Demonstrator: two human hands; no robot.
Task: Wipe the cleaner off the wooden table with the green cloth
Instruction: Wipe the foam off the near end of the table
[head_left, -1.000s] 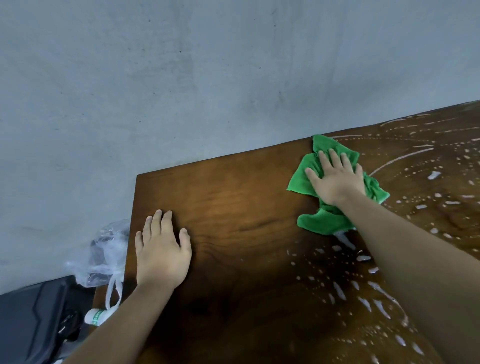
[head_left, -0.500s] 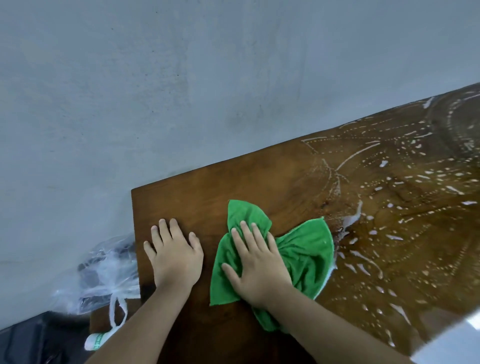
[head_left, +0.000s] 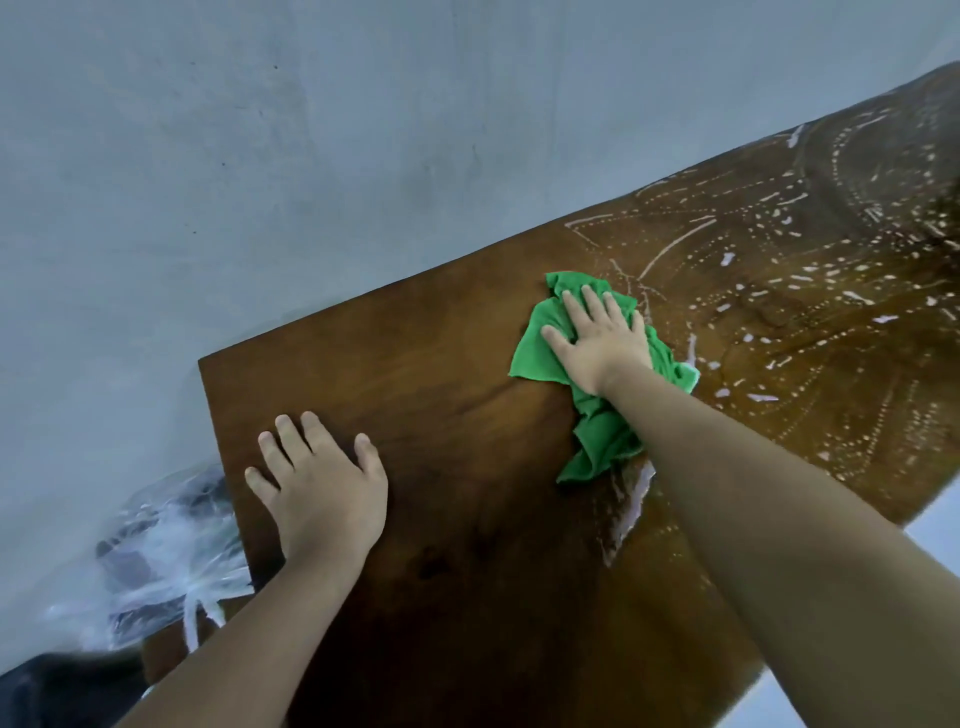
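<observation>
Right hand (head_left: 597, 343), fingers spread, pressed flat on cloth (head_left: 602, 441) mid-table (head_left: 467, 364); cleaner (head_left: 810, 291) lay toward 2 o'clock. Left hand (head_left: 322, 488) rested flat, fingers straight, at 8 o'clock. Bag (head_left: 166, 551) blurred, contents unclear.

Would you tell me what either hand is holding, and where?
Nothing is gripped: right hand presses flat on the green cloth, near its middle; left hand rests on the wooden table.

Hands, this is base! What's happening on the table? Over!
Right hand flat on green cloth, pressing it to the table. Left hand flat on bare wood. White cleaner covers the right side. Plastic bag beside table, not blocking.
</observation>
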